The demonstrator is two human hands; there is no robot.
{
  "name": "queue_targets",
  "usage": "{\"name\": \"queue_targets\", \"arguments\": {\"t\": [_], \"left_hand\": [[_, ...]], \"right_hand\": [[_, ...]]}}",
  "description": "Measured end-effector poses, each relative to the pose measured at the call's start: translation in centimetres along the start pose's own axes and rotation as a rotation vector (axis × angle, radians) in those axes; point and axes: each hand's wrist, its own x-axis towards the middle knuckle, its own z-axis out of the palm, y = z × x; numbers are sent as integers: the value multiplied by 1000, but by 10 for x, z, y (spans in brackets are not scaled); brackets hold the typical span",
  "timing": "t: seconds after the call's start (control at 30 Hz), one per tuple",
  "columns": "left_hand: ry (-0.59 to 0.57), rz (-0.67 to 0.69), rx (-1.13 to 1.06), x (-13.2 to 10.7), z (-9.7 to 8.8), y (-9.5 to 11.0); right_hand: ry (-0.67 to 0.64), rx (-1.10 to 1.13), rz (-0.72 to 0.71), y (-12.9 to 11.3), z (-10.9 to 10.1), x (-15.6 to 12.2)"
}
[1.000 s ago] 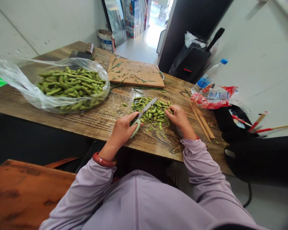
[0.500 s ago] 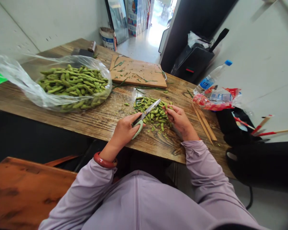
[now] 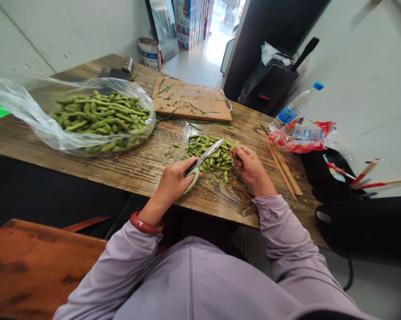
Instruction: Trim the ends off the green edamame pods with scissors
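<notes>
In the head view, the left hand (image 3: 172, 180) holds metal scissors with pale green handles (image 3: 207, 153) over a pile of green pods (image 3: 217, 166) on the brown wooden table (image 3: 136, 171). The right hand (image 3: 252, 169) pinches a single green pod (image 3: 236, 145) near the pile's right edge, well apart from a clear plastic bag (image 3: 37, 120).

A board (image 3: 202, 91) lies beyond the right fingers (image 3: 243, 154) and bears green scraps (image 3: 200, 109). A bucket (image 3: 151, 57) stands farther beyond, to their left. Wooden sticks (image 3: 288, 172) lie to their right; farther right, a packet (image 3: 279, 138) and a bottle (image 3: 288, 114).
</notes>
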Motion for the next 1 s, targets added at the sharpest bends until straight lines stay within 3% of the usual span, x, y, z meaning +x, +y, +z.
{"name": "queue_targets", "arguments": {"t": [0.23, 0.5, 0.7, 1.0], "left_hand": [[-6, -3, 10, 0, 1, 0], [0, -22, -35, 2, 1, 2], [-89, 7, -37, 2, 0, 3], [-120, 48, 10, 2, 0, 4]], "right_hand": [[-26, 76, 43, -4, 1, -3], [11, 14, 37, -4, 8, -5], [20, -80, -52, 1, 11, -5], [74, -343, -268, 7, 12, -4]]}}
